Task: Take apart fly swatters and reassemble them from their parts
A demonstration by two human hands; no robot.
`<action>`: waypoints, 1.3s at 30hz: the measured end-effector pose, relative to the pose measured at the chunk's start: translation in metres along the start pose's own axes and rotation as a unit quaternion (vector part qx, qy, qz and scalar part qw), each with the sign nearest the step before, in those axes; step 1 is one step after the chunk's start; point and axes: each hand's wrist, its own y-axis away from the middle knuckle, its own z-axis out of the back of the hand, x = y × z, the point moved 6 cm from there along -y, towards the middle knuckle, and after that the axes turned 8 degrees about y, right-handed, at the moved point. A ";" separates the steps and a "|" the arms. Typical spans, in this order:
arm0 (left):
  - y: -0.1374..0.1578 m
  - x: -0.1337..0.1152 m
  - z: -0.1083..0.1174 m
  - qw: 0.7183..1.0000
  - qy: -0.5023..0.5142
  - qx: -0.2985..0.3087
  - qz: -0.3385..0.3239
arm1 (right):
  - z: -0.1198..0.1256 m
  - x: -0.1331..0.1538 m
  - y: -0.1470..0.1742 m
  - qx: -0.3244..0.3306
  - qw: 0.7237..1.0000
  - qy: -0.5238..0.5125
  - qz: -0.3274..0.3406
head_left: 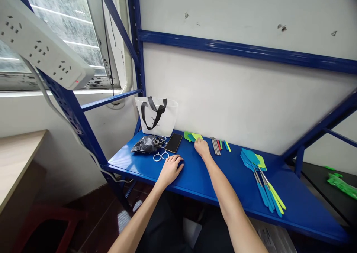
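My right hand [201,148] reaches to the back of the blue shelf, its fingers closed on a yellow-green fly swatter head [196,136]. Beside that lie a blue and a green swatter head [187,136]. My left hand [170,168] rests flat on the shelf with its fingers stretched out, holding nothing. Near it are white rings [157,157] and a black phone [173,143]. Right of my right hand, metal rods [215,146] and coloured handles [220,145] lie side by side. Several assembled fly swatters [264,182] are piled further right.
A white bag with black handles [158,119] stands at the back left, with a crumpled dark plastic bag [145,144] before it. Blue metal posts and bars [223,48] frame the shelf. A power strip [44,41] hangs at upper left. Green packaging [341,184] lies at far right.
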 end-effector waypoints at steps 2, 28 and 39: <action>0.000 0.000 0.000 1.000 0.000 -0.001 -0.002 | 0.004 -0.002 0.001 -0.012 1.000 0.002 -0.001; -0.002 0.011 -0.007 1.000 0.014 -0.017 0.009 | 0.029 0.010 0.188 -0.241 0.968 -0.047 0.056; 0.000 -0.002 -0.010 0.994 -0.041 0.083 -0.050 | 0.052 0.003 0.198 -0.208 0.947 -0.243 0.019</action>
